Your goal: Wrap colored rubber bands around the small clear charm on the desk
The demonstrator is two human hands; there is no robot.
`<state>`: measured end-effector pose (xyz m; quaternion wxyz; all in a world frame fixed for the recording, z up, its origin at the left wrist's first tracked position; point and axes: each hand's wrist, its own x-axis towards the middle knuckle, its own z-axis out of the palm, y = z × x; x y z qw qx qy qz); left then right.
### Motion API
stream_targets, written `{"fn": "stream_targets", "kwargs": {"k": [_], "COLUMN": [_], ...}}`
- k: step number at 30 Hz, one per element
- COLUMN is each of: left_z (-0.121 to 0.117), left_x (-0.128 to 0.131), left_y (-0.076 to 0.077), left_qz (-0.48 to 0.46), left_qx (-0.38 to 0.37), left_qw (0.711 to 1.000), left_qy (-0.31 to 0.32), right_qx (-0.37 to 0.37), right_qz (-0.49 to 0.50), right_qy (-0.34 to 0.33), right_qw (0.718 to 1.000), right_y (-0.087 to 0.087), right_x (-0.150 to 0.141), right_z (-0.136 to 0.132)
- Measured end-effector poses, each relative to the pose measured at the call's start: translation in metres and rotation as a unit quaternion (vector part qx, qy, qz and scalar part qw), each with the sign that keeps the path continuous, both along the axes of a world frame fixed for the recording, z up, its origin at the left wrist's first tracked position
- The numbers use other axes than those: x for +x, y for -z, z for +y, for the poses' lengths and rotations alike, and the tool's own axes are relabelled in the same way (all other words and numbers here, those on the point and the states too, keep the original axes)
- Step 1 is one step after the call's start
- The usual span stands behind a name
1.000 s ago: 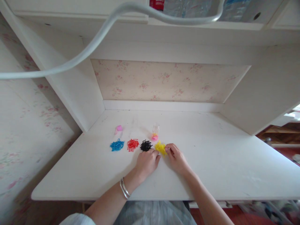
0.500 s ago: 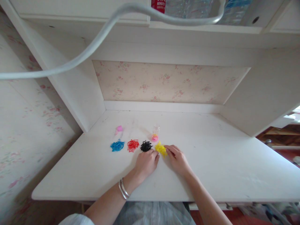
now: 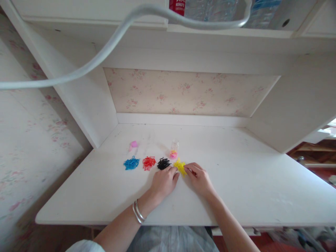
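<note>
A small pile of yellow rubber bands (image 3: pixel 179 166) lies on the white desk between my two hands. My left hand (image 3: pixel 165 180) rests at its left side, with fingers curled and their tips against the edge of the pile; whatever they hold is hidden. From the right, my right hand (image 3: pixel 198 177) touches the same pile, thumb and fingers pinched together on yellow bands. Just beyond my left hand is a pile of black bands (image 3: pixel 163 163). Red bands (image 3: pixel 149 163) and blue bands (image 3: pixel 131 163) form separate piles further left.
Behind the piles lie a clear container (image 3: pixel 174 150) with pink and yellow bits inside and a pink item (image 3: pixel 133 144). A white cable (image 3: pixel 105 52) crosses the upper view. Side panels and an overhead shelf with plastic bottles (image 3: pixel 217 10) enclose the desk (image 3: pixel 236 196).
My left fingertips have shifted slightly right against the yellow pile, and the pile looks a little narrower. My right hand has barely moved. The other piles stay put.
</note>
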<state>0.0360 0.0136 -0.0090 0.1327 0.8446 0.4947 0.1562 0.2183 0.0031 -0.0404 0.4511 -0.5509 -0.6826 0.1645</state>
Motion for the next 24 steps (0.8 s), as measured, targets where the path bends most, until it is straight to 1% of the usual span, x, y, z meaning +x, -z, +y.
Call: {"fn": "stream_targets", "kwargs": {"k": [3, 5, 8, 10, 12, 14, 17, 19, 21, 24], "left_z": [0.0, -0.001, -0.001, 0.0, 0.001, 0.002, 0.004, 0.004, 0.004, 0.003], "left_x": [0.0, 0.0, -0.001, -0.002, -0.002, -0.001, -0.001, -0.002, -0.002, -0.003], "left_y": [-0.001, -0.001, 0.001, 0.003, 0.005, 0.006, 0.006, 0.006, 0.005, 0.005], "left_qz": [0.001, 0.009, 0.035, 0.055, 0.073, 0.084, 0.085, 0.078, 0.07, 0.062], "left_qx": [-0.006, -0.004, 0.008, 0.019, 0.028, 0.032, 0.035, 0.038, 0.042, 0.045], "left_qw": [1.0, 1.0, 0.999, 0.998, 0.997, 0.996, 0.995, 0.996, 0.996, 0.997], "left_qy": [0.0, 0.0, -0.004, -0.015, -0.025, -0.029, -0.027, -0.026, -0.025, -0.023], "right_qx": [0.002, -0.009, -0.036, -0.048, -0.042, -0.019, 0.025, 0.056, 0.075, 0.076], "right_qz": [0.015, 0.028, 0.07, 0.101, 0.117, 0.117, 0.091, 0.061, 0.037, 0.016], "right_qy": [-0.002, 0.009, 0.066, 0.104, 0.115, 0.107, 0.087, 0.072, 0.057, 0.043], "right_qw": [1.0, 1.0, 0.995, 0.988, 0.986, 0.987, 0.992, 0.994, 0.995, 0.996], "right_y": [0.001, 0.003, 0.003, -0.002, -0.016, -0.036, -0.069, -0.086, -0.095, -0.097], "right_x": [0.0, 0.001, 0.004, 0.006, 0.006, 0.004, -0.003, -0.008, -0.013, -0.019], "right_z": [0.001, 0.002, 0.007, 0.012, 0.018, 0.026, 0.041, 0.052, 0.064, 0.079]}}
